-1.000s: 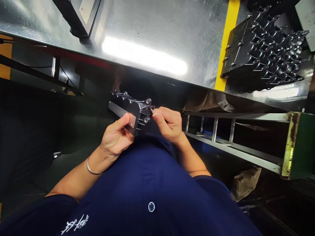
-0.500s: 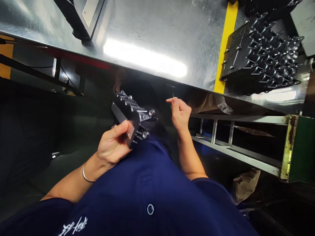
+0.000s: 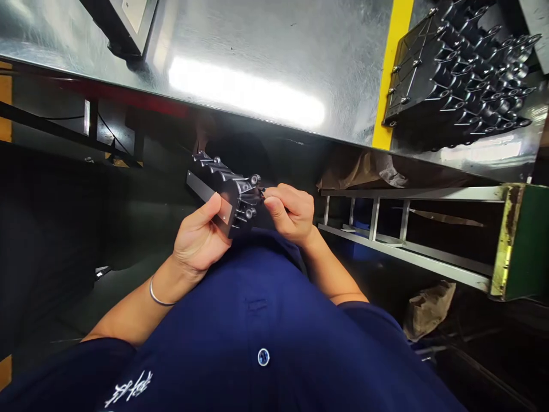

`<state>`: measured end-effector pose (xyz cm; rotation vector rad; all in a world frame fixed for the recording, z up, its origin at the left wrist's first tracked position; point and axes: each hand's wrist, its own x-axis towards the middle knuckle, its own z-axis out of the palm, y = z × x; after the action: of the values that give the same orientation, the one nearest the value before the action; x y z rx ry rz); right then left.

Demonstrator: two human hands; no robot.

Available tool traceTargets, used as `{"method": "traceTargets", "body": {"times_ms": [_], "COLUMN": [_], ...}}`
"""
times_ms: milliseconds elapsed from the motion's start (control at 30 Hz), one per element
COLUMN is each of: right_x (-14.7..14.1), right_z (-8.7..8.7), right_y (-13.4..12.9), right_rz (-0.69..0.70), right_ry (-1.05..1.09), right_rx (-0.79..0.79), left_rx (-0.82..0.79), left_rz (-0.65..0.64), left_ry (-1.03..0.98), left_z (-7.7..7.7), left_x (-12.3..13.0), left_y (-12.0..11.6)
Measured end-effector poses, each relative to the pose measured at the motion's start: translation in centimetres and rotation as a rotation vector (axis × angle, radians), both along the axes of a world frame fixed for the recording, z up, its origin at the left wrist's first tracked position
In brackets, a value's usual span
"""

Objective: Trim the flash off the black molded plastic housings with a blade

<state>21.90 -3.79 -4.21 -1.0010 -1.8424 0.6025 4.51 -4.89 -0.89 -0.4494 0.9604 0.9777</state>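
My left hand [image 3: 201, 237] is closed round a black moulded part [image 3: 221, 189], thumb on its flat side face. The part has a ribbed back and round, ring-like ends that point right. My right hand [image 3: 292, 210] is closed in a pinch at that ringed end. A small dark tip shows between its fingers, touching or very near the part. Most of what it holds is hidden, so I cannot make out its kind. Both hands are in front of my body, below the bench edge.
A shiny metal bench [image 3: 266, 51] runs across the top. On its right stands a stack of similar black parts [image 3: 467, 86], beside a yellow strip [image 3: 392, 74]. A dark frame [image 3: 128, 28] stands upper left. Below right are a pale metal rack [image 3: 412, 252] and a brown paper bag [image 3: 429, 309].
My right hand has moved left and slightly down, from apart to the ringed end of the black part. The thin pointed thing in its fingers came along. My left hand keeps its hold.
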Motion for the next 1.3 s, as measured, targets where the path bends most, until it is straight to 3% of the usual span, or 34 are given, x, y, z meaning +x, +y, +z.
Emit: {"method": "traceTargets", "body": {"times_ms": [833,1033,1200,1300], "right_x": [0.6,0.7,2.2,2.1], "right_z": [0.7,-1.0,-2.8,-1.8], "right_y": [0.2,0.6,1.9,1.5], "right_rz": [0.080,-0.045,-0.401,-0.316], "right_ry": [-0.092,-0.099,0.047,0.049], "right_rx": [-0.013,-0.082,-0.309,-0.297], "left_rx": [0.015,-0.021,-0.019,0.064], "left_rz": [-0.012,0.022,-0.102,-0.032], "left_ry": [-0.008,-0.044,-0.088,-0.040], "left_z": [-0.2,0.2,0.4,-0.2], "left_x": [0.2,0.3,-0.1,-0.3], "left_y": [0.1,0.1,-1.0,-0.8]}}
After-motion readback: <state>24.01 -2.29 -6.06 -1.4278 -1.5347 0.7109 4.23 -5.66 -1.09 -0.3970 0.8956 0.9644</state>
